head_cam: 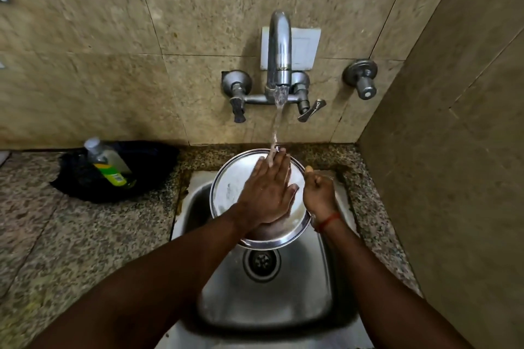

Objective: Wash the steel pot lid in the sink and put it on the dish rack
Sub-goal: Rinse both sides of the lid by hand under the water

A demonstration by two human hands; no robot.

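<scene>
Hands rinse the steel pot lid [229, 187] above the sink [266, 300], under the running tap [279, 45].
Wet steel could slip from the one-sided rim grip and drop into the sink. Left hand [266, 190] lies flat, fingers straight, pressing the lid's face in the stream [276, 122]; right hand [319, 193] curls round its right rim, thumb up. No dish rack shows.

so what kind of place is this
Probably a home kitchen's washing-up corner: a small steel sink set in a speckled stone counter, a wall tap running above a steel lid, and what looks like a dish-soap bottle on the counter.
</scene>
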